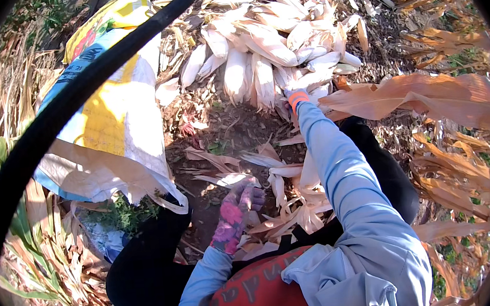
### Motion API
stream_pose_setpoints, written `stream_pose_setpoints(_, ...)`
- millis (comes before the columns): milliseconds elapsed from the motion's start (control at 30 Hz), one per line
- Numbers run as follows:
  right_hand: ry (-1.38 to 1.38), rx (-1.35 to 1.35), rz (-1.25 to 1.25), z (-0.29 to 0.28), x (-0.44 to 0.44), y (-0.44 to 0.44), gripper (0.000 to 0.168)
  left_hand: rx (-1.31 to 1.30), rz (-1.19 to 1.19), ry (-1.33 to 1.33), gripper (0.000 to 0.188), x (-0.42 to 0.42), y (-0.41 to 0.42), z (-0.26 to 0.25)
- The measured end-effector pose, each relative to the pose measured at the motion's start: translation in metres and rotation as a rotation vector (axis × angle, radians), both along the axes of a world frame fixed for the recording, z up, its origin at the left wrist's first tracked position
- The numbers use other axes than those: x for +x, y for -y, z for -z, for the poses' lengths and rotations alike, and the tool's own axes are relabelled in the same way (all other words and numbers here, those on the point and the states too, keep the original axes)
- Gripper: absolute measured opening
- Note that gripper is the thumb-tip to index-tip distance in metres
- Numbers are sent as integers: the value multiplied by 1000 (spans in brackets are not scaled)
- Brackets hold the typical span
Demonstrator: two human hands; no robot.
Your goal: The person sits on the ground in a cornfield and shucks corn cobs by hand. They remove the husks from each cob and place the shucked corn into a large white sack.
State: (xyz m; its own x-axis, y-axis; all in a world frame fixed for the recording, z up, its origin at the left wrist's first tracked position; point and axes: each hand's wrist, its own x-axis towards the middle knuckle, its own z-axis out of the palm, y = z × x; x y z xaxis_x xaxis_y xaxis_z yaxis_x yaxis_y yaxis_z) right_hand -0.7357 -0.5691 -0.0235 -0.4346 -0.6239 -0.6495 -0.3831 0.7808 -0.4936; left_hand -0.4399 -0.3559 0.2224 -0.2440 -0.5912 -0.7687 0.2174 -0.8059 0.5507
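Note:
My right hand, in a glove with an orange cuff, reaches to the near edge of a pile of maize ears in pale dry husks. Its fingers are mostly hidden among the ears, so their grip is unclear. My left hand, in a pink and purple floral glove, hovers low between my legs with its fingers curled. A pale husk lies just beyond those fingers; whether they hold anything is hard to see. Loose stripped husks lie between the left hand and my right leg.
A yellow, blue and white woven sack with printing lies to the left. A black curved bar or cable crosses the view close to the camera. Dry maize leaves jut in from the right. Dry stalks stand at left.

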Motion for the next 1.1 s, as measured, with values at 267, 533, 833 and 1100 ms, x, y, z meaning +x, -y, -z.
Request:
stream_pose_setpoints(267,-37,52,-209,-27,9,11,29,-37,-48,-59,32,4,-5,5)
stream_pose_setpoints(533,368,99,-199,-168,11,-55,12,-304,-33,-39,32,-2,-15,20)
stream_pose_setpoints(833,403,-239,-686,-266,95,-193,13,-360,-116,338,39,8,15,18)
stream_pose_setpoints(1100,168,-554,-900,-264,157,-270,24,-258,-597,-120,35,39,12,15)
